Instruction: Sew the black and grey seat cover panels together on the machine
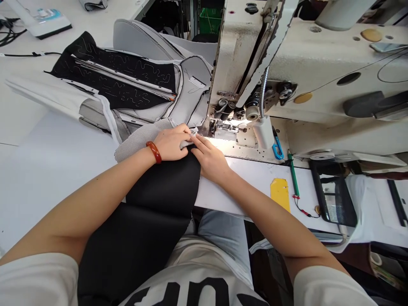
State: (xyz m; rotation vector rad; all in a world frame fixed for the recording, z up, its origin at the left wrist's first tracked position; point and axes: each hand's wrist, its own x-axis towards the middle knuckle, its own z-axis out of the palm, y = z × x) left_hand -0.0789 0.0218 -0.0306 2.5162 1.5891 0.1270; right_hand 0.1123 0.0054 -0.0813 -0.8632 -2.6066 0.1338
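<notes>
My left hand (172, 142), with a reddish-brown bangle (154, 152) on its wrist, is closed on the edge of a sewn fabric cover. My right hand (208, 158) meets it there, its fingertips pinching the same edge. The cover has a grey mesh part (134, 142) under my left wrist and a black panel (165, 182) hanging over the table edge to my lap. Its grey and black padded sections (191, 76) lie behind my hands. Just right of my fingertips is the lit presser foot (228, 127) of a sewing machine (318, 59). My fingers hide the gripped edge.
Blue thread snips (278, 146) and a green pen (293, 176) lie on the machine's right side, near a yellow card (280, 193). Beyond them sits a black-framed tray (331, 191). The white table (57, 170) extends left, with a white device base (47, 25) at the back.
</notes>
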